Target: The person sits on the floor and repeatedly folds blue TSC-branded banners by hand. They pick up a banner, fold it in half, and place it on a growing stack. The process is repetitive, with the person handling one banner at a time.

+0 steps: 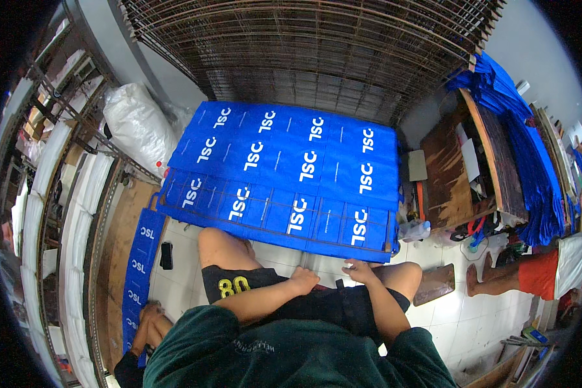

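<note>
Wide blue fabric sheets (281, 169) with white printed lettering lie spread in front of me, with a thin metal frame (271, 208) across their near part. My left hand (305, 280) is curled closed above my lap, just short of the fabric's near edge. To its right, my right hand (361, 271) has its thumb and fingers drawn together close below that edge. Whatever either hand may hold is hidden or too small to make out. The two hands are apart, and neither plainly touches the fabric.
A tall rusty wire rack (317, 52) stands behind the fabric. Left are loaded shelves (77, 194), a white plastic sack (139, 119), a phone (167, 256) and another person's hand (150, 323). Right are a wooden cabinet (452, 181), hanging blue fabric (530, 149) and a person in red shorts (530, 271).
</note>
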### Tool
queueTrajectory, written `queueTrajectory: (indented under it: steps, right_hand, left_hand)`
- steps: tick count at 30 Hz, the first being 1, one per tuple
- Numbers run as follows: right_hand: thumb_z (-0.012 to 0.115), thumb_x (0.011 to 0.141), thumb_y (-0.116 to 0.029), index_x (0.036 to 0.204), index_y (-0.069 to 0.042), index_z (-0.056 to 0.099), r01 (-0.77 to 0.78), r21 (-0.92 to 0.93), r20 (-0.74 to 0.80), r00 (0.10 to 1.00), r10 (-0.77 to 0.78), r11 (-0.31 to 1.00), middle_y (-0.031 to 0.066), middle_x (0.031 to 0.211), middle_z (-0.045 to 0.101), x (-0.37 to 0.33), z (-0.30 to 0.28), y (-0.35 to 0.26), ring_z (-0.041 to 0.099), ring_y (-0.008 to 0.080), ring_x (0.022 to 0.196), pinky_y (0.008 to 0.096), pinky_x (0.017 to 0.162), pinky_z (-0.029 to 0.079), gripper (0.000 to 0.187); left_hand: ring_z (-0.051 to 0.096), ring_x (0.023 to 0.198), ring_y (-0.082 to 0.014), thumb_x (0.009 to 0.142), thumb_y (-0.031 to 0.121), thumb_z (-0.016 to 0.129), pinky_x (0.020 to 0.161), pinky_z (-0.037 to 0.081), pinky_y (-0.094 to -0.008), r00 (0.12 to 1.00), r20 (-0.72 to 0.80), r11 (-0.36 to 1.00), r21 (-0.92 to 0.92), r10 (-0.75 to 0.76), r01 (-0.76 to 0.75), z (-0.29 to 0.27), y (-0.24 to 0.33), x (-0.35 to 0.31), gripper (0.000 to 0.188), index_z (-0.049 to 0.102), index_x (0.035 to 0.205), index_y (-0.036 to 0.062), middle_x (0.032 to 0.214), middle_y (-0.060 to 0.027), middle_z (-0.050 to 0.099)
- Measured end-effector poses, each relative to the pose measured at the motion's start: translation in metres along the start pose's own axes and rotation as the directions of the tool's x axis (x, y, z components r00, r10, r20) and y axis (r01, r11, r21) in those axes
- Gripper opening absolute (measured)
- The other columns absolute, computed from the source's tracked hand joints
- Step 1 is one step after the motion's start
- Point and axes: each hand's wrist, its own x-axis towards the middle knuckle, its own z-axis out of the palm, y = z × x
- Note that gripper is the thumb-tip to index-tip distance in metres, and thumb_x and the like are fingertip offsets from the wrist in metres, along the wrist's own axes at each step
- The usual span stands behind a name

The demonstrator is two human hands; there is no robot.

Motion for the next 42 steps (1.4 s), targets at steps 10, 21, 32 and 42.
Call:
queueTrajectory:
  steps: [10,21,32,42]
  right_hand:
    - [0.066,0.075,-0.035,0.114,-0.006,0.055,0.0,-0.061,0.01,1.0,0.001,0.998,0.0149,0.083,0.062,0.009,0.006,0.013,0.059,0.0194,0.067,0.0304,0.061,0.047,0.05]
    - [0.065,0.076,-0.032,0.112,-0.005,0.056,0.025,-0.023,-0.013,1.0,-0.025,0.999,0.0135,0.082,0.062,0.009,0.009,0.018,0.058,0.0183,0.068,0.0309,0.062,0.047,0.046]
    - [0.065,0.076,-0.033,0.113,-0.006,0.056,0.032,-0.031,-0.012,0.999,-0.033,0.999,0.0182,0.088,0.062,0.003,0.001,0.001,0.06,0.0251,0.08,0.0345,0.071,0.047,0.047]
    - [0.064,0.076,-0.033,0.112,-0.005,0.056,0.062,-0.027,-0.013,0.998,-0.062,0.998,0.0155,0.083,0.063,0.009,0.007,0.013,0.06,0.0207,0.069,0.0323,0.063,0.048,0.047]
  left_hand:
    - [0.061,0.088,-0.0259,0.073,0.011,0.056,0.073,0.047,-0.0407,0.999,-0.021,0.999,-0.03,0.041,-0.041,0.006,-0.004,0.005,0.018,0.064,0.089,0.0066,0.095,-0.0108,0.063]
    - [0.059,0.088,-0.0295,0.063,0.009,0.058,0.073,0.046,-0.0432,0.991,0.002,0.953,-0.273,0.133,-0.128,0.011,-0.026,0.013,0.025,0.064,0.087,0.0114,0.09,-0.0115,0.062]
    - [0.057,0.095,-0.0293,0.065,0.009,0.058,0.077,0.044,-0.0431,0.995,0.055,0.953,-0.296,0.088,-0.068,0.006,-0.022,0.011,0.028,0.064,0.091,0.013,0.094,-0.0114,0.062]
    - [0.056,0.096,-0.029,0.066,0.012,0.058,0.078,0.043,-0.0438,0.996,0.009,0.948,-0.306,0.094,-0.087,0.017,-0.025,0.015,0.026,0.064,0.092,0.0132,0.095,-0.0105,0.062]
